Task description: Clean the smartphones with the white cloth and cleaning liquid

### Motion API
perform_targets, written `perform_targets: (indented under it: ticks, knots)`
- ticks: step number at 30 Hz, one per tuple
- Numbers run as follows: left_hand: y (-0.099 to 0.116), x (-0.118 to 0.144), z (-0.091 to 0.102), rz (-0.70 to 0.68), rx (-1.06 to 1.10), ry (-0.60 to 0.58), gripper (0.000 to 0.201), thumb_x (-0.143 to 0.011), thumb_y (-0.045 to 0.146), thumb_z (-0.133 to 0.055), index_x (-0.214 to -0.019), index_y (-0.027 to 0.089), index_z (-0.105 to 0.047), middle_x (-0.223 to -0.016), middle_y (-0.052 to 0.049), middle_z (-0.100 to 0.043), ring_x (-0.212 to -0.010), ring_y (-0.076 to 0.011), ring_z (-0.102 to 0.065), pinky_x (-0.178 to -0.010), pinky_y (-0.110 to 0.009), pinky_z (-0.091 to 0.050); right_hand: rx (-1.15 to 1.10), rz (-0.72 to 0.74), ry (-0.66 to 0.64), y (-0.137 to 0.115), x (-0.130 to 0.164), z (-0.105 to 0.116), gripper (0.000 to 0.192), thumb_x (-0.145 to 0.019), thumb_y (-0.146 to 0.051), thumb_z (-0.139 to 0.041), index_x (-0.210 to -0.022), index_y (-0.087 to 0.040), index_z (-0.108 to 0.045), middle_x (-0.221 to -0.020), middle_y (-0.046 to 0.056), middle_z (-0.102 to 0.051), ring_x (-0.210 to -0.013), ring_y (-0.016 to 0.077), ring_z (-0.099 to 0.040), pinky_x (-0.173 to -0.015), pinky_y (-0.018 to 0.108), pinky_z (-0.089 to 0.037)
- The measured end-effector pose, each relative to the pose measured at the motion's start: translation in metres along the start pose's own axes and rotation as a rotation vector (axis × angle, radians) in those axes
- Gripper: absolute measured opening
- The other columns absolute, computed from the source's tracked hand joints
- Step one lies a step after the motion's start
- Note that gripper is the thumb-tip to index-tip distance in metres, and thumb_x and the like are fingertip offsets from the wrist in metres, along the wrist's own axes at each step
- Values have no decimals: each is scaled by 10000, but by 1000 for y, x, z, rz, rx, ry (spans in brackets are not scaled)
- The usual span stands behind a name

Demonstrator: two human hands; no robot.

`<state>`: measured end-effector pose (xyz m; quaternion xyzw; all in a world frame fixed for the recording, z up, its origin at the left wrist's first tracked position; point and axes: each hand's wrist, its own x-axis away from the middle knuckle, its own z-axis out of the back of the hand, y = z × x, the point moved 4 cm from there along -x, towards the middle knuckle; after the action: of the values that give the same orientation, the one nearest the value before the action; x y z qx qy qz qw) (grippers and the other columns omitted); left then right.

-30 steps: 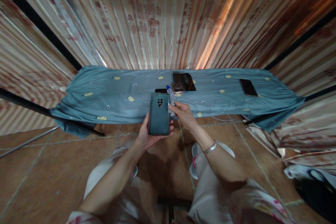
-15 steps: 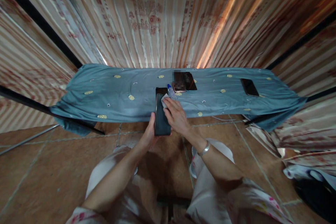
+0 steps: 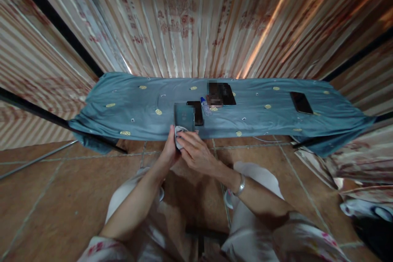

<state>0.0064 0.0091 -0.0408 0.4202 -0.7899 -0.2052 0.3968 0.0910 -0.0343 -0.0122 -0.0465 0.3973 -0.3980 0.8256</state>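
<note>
Wiping is under way — left hand [image 3: 170,152] clasps a dark green slab-shaped phone [image 3: 183,118] just above the blue-clothed tabletop [image 3: 129,108]; right hand [image 3: 196,154] presses a small white cloth [image 3: 179,136] onto it — steady strokes seem needed.

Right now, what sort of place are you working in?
Likely a makeshift phone-cleaning stall: a table draped in blue cloth, spare phones lying on it, corrugated metal walls and a tiled floor.

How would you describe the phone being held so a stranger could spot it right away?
Start at the blue-grey cloth spread over the long table. At its near edge, the left hand holds a dark green phone while the right hand presses a white cloth against it. The other phones lie flat on the cloth, untouched.
</note>
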Motion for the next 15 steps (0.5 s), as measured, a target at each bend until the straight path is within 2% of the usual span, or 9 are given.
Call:
perform_targets:
  ticks: [3,7,10,15]
  knots:
    - [3,2,4,81,-15,7,792,-944,635,-164,-948,79,-728,-806,-134,-755,-942,-243,-718,-819,-322,-565,8,43,-15,-10,5,-3,351,-919,-136,-408,-1199,-117,-619,-1258,144,-618,-1196,249,-525,-1035,447,-493]
    - [8,0,6,19,-11,23,791,-936,646,-202,-920,55,-726,-801,-153,-754,-897,-237,-725,-764,-298,-569,24,59,-73,-8,8,-3,365,-889,-88,-411,-1180,-116,-629,-1238,139,-627,-1214,252,-519,-1066,469,-469]
    - [12,-1,6,-39,23,38,753,-941,630,-235,-972,56,-721,-834,-146,-759,-888,-223,-724,-771,-290,-568,49,24,-123,2,8,-1,383,-883,-72,-405,-1182,-125,-638,-1240,141,-629,-1231,254,-509,-1077,478,-460]
    - [14,-1,7,-50,70,79,640,-967,561,-269,-1149,111,-686,-946,-120,-765,-943,-232,-713,-821,-345,-570,126,-40,-111,16,7,6,380,-905,-79,-402,-1199,-115,-639,-1282,159,-616,-1217,265,-509,-1061,485,-466]
